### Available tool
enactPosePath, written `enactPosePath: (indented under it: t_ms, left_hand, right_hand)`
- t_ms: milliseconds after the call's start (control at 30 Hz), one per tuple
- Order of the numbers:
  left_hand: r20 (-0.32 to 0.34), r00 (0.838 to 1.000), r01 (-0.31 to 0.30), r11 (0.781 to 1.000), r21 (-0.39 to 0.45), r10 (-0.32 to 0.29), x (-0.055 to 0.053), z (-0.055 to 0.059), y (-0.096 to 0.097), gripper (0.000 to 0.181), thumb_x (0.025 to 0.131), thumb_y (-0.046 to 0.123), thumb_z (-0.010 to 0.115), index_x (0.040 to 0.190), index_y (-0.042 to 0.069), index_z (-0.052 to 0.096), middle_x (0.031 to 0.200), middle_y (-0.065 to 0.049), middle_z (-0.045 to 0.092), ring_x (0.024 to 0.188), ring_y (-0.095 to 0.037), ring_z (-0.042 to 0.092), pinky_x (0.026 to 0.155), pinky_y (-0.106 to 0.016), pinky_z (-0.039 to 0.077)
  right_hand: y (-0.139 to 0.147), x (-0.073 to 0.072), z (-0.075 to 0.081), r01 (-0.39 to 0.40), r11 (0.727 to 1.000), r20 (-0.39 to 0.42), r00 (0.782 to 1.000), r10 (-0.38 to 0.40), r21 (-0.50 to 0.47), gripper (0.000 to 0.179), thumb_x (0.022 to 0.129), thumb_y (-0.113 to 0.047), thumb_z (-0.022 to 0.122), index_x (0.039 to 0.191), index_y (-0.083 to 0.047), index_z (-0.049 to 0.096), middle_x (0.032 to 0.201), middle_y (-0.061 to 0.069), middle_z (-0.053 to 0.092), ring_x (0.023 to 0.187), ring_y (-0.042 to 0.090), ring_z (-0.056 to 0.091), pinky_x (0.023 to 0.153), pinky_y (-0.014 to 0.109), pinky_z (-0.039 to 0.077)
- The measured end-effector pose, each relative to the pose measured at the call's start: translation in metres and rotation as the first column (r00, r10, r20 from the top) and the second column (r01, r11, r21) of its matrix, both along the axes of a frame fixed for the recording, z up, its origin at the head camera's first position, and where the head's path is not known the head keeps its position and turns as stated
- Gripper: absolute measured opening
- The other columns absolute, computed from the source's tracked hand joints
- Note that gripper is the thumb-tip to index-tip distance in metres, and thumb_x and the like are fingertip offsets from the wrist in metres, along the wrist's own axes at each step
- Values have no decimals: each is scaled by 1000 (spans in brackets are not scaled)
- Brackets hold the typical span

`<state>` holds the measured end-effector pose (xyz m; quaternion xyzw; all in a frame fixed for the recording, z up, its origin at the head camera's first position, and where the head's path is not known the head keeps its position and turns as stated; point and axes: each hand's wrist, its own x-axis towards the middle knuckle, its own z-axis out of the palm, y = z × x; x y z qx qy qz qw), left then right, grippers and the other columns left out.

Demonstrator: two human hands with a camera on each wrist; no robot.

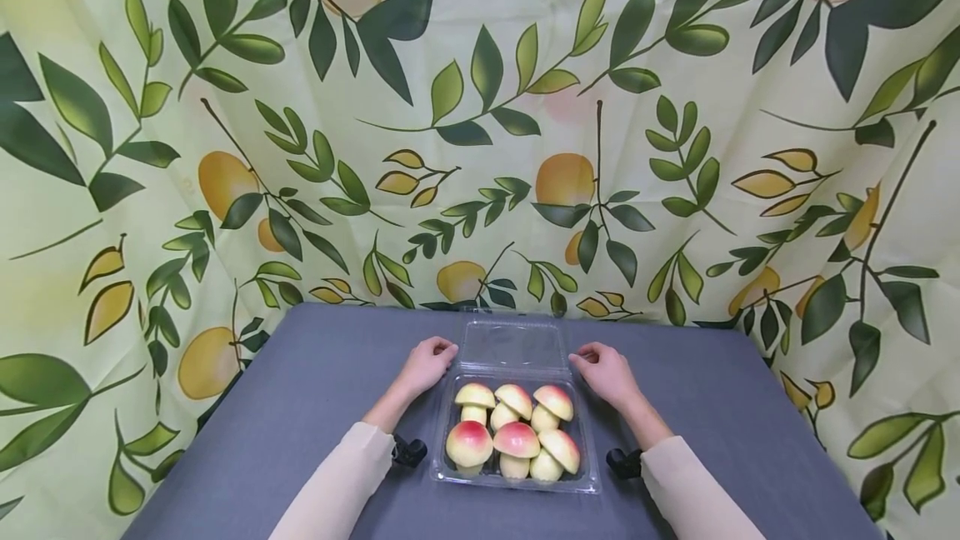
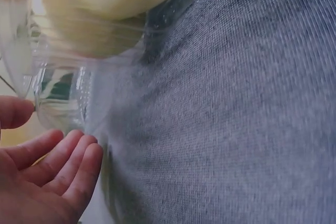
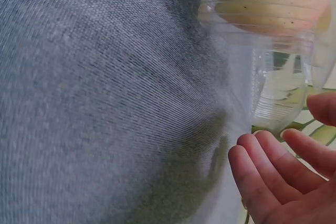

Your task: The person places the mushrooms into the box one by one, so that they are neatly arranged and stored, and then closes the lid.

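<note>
A clear plastic clamshell box (image 1: 517,485) sits on the table, its hinged lid (image 1: 513,345) folded back on the far side. Inside lie several mushroom-shaped pieces (image 1: 517,440) in two rows, with pale stems and caps shading from cream to pinkish red. My left hand (image 1: 426,362) is at the lid's left edge, its thumb (image 2: 16,112) apart from the fingers (image 2: 79,169) and the thumb tip right by the clear plastic. On the opposite edge is my right hand (image 1: 606,369), its fingers (image 3: 257,174) loosely bent and the thumb (image 3: 323,108) held away from them.
A grey cloth covers the table (image 1: 337,407). Behind and at both sides hangs a curtain (image 1: 480,148) printed with leaves and yellow fruit. Black wrist devices (image 1: 409,452) sit below each sleeve, close to the box's sides.
</note>
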<state>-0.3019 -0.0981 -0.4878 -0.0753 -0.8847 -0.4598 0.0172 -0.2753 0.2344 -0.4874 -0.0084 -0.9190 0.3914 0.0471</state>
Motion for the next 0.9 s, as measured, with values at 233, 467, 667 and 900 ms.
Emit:
enactPosePath:
  t_ms: [233,467,667,900]
  left_hand:
    - [-57,998,-24,999,-37,22,-1,-3,5,20,100,14,60,106,-1,70,94,-9,70,88,-23,64,81,-42,53]
    - [-80,997,-23,999,-26,20,-2,-1,5,23,99,13,60,112,-4,68,97,-11,69,91,-27,66,82,-45,55]
    - [-115,993,-26,1000,-18,24,-5,6,4,22,97,11,61,111,-5,68,96,-12,70,92,-27,67,84,-45,56]
    - [-107,994,-17,1000,12,18,-8,17,7,28,98,13,61,117,-5,67,102,-13,71,98,-29,67,88,-46,55]
  right_hand:
    - [-4,-1,-2,-6,999,23,1000,7,-42,35,97,-23,64,115,6,69,98,13,71,85,24,66,73,41,55]
    - [-3,-3,2,-8,993,11,1000,9,-114,31,96,-17,67,115,8,69,90,11,72,74,18,67,65,33,55]
    - [-4,-6,8,-20,992,-7,1000,20,-125,32,95,-15,67,116,10,68,92,14,72,75,20,68,67,34,57]
    - [-4,-11,17,-11,981,-14,1000,9,-192,38,98,-15,62,125,12,62,100,19,72,81,23,70,72,35,59]
